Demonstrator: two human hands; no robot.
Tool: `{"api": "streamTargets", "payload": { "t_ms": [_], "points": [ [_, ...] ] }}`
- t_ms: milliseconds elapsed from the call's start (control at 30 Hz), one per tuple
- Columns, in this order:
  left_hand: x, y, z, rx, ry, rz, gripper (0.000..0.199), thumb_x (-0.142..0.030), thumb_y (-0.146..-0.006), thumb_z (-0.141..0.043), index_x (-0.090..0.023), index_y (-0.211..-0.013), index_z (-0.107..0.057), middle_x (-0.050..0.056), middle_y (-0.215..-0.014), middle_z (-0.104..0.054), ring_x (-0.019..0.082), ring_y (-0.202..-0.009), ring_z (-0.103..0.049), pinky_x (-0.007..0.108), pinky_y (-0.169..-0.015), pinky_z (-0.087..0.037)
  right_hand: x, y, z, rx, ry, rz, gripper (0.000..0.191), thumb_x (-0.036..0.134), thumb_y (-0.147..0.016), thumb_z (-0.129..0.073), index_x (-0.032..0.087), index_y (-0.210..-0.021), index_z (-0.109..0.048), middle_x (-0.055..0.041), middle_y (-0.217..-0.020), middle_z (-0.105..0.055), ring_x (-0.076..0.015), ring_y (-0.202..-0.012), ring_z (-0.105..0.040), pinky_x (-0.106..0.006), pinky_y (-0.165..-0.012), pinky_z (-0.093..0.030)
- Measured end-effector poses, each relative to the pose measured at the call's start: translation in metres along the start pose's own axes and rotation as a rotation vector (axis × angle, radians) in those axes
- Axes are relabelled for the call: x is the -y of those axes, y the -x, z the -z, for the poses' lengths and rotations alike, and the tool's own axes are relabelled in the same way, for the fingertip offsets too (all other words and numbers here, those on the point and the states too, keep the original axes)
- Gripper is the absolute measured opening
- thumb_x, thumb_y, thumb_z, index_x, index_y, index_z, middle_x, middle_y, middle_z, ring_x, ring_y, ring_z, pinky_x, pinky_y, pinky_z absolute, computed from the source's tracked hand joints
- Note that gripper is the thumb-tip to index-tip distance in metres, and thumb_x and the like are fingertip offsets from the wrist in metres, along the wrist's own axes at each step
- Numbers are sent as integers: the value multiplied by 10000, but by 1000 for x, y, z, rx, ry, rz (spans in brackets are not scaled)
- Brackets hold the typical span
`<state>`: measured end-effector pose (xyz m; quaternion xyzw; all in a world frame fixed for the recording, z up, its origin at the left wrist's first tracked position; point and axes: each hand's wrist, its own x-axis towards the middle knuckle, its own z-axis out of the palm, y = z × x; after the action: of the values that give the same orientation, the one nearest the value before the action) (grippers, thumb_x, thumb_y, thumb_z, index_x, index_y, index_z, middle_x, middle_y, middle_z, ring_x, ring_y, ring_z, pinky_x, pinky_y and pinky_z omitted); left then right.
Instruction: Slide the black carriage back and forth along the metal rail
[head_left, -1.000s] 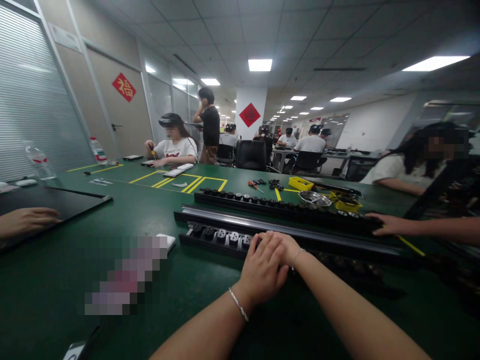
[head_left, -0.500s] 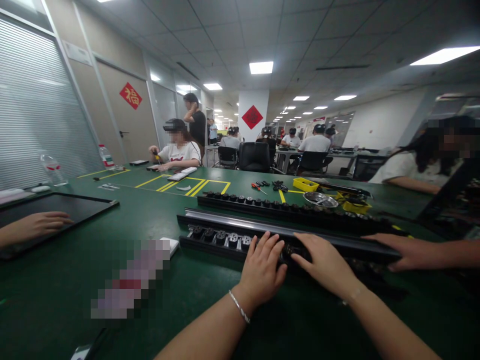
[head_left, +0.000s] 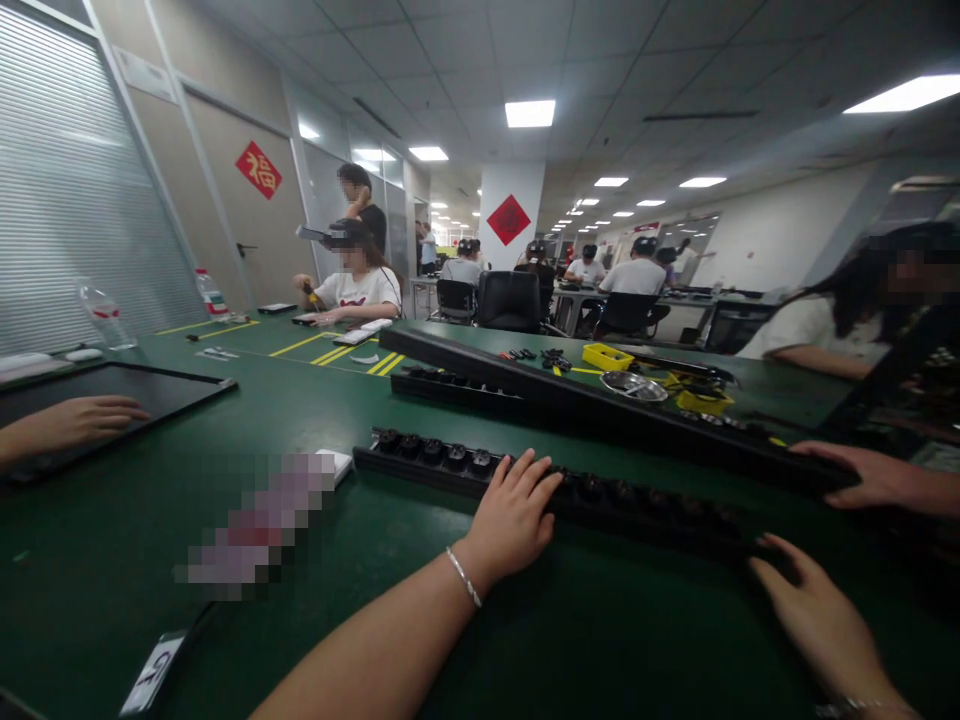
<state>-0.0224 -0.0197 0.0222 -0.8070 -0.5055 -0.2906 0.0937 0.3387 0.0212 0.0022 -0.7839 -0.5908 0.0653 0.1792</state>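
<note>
A long black rail with a row of round black socket-like units point(head_left: 431, 455) lies on the green table in front of me. My left hand point(head_left: 517, 515) rests on its middle, fingers spread over the units. My right hand point(head_left: 814, 610) is at the rail's right end, thumb and fingers apart and holding nothing; whether the fingertips touch the rail I cannot tell. Behind it, a long plain black bar point(head_left: 570, 390) slants with its left end raised, and another person's hand point(head_left: 862, 475) grips its right end.
A second rail with units point(head_left: 457, 395) lies behind the bar. Farther back are a yellow bin point(head_left: 607, 356) and a metal dish point(head_left: 634, 387). On the left are a dark panel point(head_left: 176, 385) with another person's hand point(head_left: 90, 425) over it, and water bottles point(head_left: 109, 315).
The black bar has risen and tilted off the rail, held by the other person's hand. My right hand has moved right and toward me, to the rail's end. My left hand stays on the rail.
</note>
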Motion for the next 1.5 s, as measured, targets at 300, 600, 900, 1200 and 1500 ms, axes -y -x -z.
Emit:
{"api": "streamTargets", "payload": {
  "t_ms": [300, 600, 900, 1200, 1500],
  "points": [
    [1, 0, -2, 23, -5, -25, 498, -278, -826, -503, -234, -1316, -427, 55, -1414, -421, 234, -1366, -242, 510, -1132, -163, 22, 9, -3, -81, -126, 93, 512, 505, -768, -346, 214, -1137, -551, -198, -1301, -465, -364, -1223, -419, -506, -965, -391],
    [-1, 1, -3, 34, 8, -42, 482, -292, -841, -470, -229, -1316, -419, 36, -1441, -385, 222, -1380, -209, 497, -1143, -139, 35, 11, -13, -94, 29, 132, 667, 502, -744, -358, 126, -1290, -430, -252, -1186, -509, -412, -1185, -433, -530, -958, -403],
    [-2, 0, -4, 48, -1, -48, 488, -271, -836, -467, -228, -1320, -415, 38, -1442, -381, 233, -1383, -195, 506, -1139, -137, 28, 7, -8, -100, 63, 124, 562, 447, -758, -367, 166, -1226, -498, -173, -1164, -543, -367, -1109, -482, -519, -877, -442],
    [-4, -1, -2, 43, -37, -30, 488, -282, -842, -461, -228, -1325, -411, 30, -1453, -364, 224, -1388, -171, 495, -1144, -126, 21, -6, -17, -141, 78, 137, 508, 394, -731, -405, 223, -1150, -635, -114, -1080, -600, -354, -1022, -515, -535, -788, -450],
    [-5, -1, 0, 45, -102, -15, 499, -303, -844, -462, -244, -1336, -403, 24, -1470, -334, 240, -1392, -154, 510, -1135, -142, 19, -12, -18, -140, 50, 183, 498, 386, -693, -416, 260, -1100, -674, -123, -974, -615, -348, -914, -536, -548, -702, -458]
  ]
}}
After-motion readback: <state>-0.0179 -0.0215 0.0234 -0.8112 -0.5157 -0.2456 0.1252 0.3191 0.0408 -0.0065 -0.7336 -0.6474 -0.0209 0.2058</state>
